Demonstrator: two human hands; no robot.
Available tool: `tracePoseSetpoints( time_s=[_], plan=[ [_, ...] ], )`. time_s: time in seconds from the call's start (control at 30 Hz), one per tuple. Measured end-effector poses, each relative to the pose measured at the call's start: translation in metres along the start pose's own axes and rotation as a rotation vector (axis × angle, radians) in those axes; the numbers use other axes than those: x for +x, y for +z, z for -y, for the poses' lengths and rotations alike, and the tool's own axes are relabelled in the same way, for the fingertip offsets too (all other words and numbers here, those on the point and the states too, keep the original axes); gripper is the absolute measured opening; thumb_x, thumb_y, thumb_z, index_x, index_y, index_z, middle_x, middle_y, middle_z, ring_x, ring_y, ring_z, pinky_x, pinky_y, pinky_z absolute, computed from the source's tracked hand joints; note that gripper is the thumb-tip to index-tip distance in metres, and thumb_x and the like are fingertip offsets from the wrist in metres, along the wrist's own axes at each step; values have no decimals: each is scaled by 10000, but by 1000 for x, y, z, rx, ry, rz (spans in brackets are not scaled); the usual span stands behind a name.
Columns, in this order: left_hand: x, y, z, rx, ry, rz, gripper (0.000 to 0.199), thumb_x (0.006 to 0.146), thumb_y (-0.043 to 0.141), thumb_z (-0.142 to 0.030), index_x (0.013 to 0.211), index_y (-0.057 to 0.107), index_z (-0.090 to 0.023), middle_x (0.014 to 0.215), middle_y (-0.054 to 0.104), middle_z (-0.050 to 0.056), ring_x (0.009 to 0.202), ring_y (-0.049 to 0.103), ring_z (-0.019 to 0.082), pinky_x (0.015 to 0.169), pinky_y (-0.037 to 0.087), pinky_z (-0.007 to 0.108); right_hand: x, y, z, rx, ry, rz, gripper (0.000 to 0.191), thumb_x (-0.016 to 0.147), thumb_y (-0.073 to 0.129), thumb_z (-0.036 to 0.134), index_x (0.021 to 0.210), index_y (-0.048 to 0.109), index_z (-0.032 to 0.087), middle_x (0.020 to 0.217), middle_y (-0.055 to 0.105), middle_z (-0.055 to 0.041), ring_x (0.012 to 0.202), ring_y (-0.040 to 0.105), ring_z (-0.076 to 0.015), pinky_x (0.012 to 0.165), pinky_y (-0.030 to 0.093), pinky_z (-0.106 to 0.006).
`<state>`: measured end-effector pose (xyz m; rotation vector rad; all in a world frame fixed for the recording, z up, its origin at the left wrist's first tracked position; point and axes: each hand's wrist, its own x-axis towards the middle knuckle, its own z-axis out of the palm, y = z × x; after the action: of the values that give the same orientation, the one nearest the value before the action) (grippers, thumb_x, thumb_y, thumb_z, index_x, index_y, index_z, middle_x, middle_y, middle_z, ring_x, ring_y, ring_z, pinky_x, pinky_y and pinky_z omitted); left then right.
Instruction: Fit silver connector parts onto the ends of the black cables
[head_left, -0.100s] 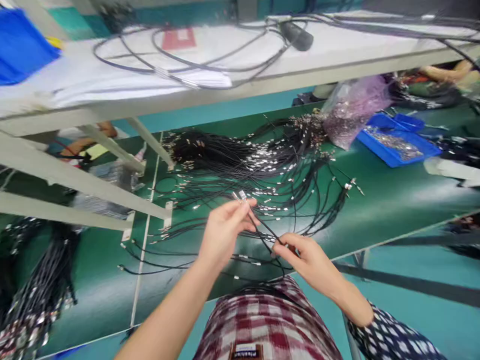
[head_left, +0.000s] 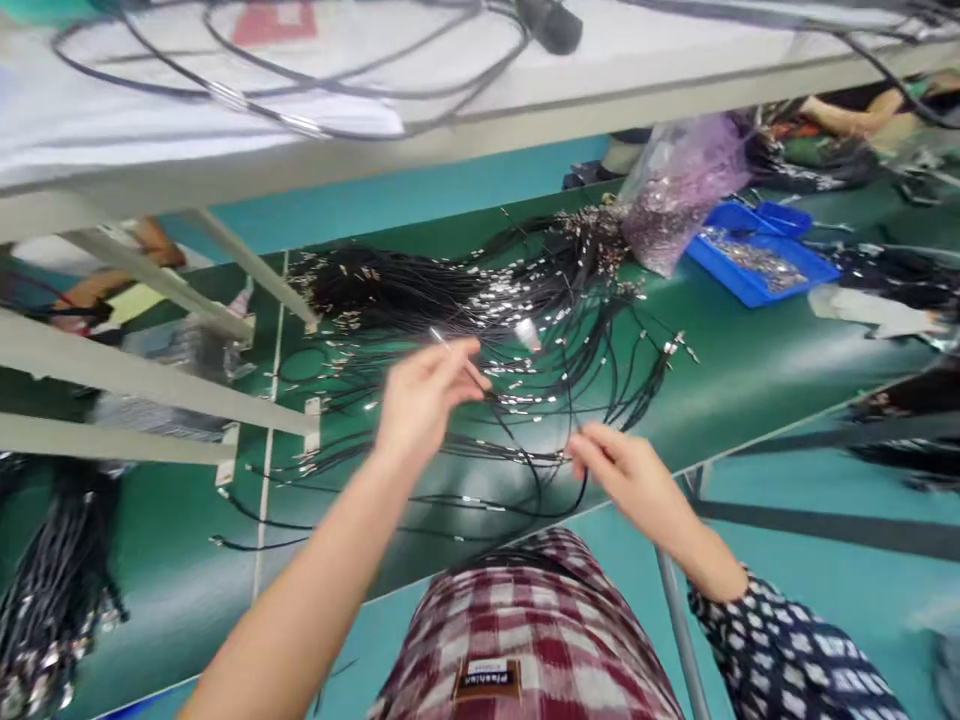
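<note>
My left hand (head_left: pixel 420 400) is closed in a pinch on a thin black cable (head_left: pixel 508 430), whose slim shiny tip pokes up past the fingers. A small white connector (head_left: pixel 527 333), smeared by motion, shows just right of those fingers; whether it hangs from a cable I cannot tell. Lower and to the right, my right hand (head_left: pixel 619 465) has its thumb and fingertips together on a black cable that curves down below it. Beneath both hands, many black cables with silvery ends (head_left: pixel 420 290) lie across the green table (head_left: pixel 720 400).
A purple-tinted plastic bag (head_left: pixel 679 190) of small parts stands beside a blue tray (head_left: pixel 757 265) of metal pieces. The white shelf (head_left: pixel 465 140) spans the front, its legs (head_left: pixel 135 370) on the left. Another bundle of cables (head_left: pixel 60 560) hangs lower left. A co-worker's arm (head_left: pixel 855 115) shows at far right.
The view has shifted, so the scene sits further left and higher. My hands have moved apart, and the white connector now shows away from my left fingers.
</note>
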<state>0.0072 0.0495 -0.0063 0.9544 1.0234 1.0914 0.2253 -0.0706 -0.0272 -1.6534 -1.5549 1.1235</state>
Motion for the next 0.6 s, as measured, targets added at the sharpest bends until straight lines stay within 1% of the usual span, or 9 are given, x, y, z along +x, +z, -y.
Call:
tracePoseSetpoints(
  time_s=[0.07,0.13,0.2,0.23,0.27,0.33,0.43,0.5,0.6],
  plan=[
    [42,-6,-2,46,66,-74,224,854,650,-335,928,638,-124,732,632,23,658,641,127,630,517,243,-10,-24,-12,154,51,-104,339,991,458,407,775,575,173,664,580,12,573,468,-106,566,352,-222],
    [83,-14,-2,243,193,-192,252,944,506,-378,959,569,-135,788,608,28,727,634,130,713,518,282,-27,-43,-26,349,105,-161,298,986,467,429,864,578,181,694,611,7,550,478,-99,535,363,-206],
    [105,-17,5,391,251,-224,274,978,432,-386,1046,502,-129,900,592,52,830,602,136,805,488,322,-45,-54,-40,485,159,-194,287,987,467,434,903,576,182,741,644,-9,565,520,-98,532,382,-196],
    [104,-15,14,452,262,-198,282,973,449,-383,1090,476,-127,955,582,63,873,579,140,837,468,331,-53,-56,-46,530,180,-209,287,987,467,434,911,577,180,774,661,-23,592,550,-103,543,397,-194],
    [94,-10,26,508,268,-140,301,950,500,-380,1116,465,-131,996,574,68,898,560,146,852,452,333,-59,-55,-50,568,194,-225,285,987,468,432,918,578,178,811,676,-38,626,578,-110,560,414,-195],
    [51,4,62,638,276,62,343,873,622,-366,1115,495,-159,1020,577,61,906,549,162,835,445,320,-65,-49,-54,645,204,-241,277,987,472,423,922,580,176,864,693,-62,668,610,-123,588,440,-202],
    [-39,19,123,791,212,540,262,789,702,-340,988,605,-200,940,638,42,844,593,183,757,467,302,-65,-40,-42,767,170,-259,250,988,477,393,897,579,183,851,694,-64,652,614,-127,596,459,-213],
    [-82,13,151,877,177,774,210,794,686,-293,979,632,-210,890,666,31,853,606,192,790,457,313,-66,-40,-24,809,129,-293,232,991,475,364,874,577,191,786,675,-43,590,583,-109,567,449,-204],
    [-97,-19,162,1030,153,924,150,911,528,-281,946,647,-198,796,664,29,821,598,192,863,407,372,-81,-48,5,770,79,-452,208,985,484,326,832,555,206,669,597,-5,502,493,-84,531,425,-197]
  ],
)
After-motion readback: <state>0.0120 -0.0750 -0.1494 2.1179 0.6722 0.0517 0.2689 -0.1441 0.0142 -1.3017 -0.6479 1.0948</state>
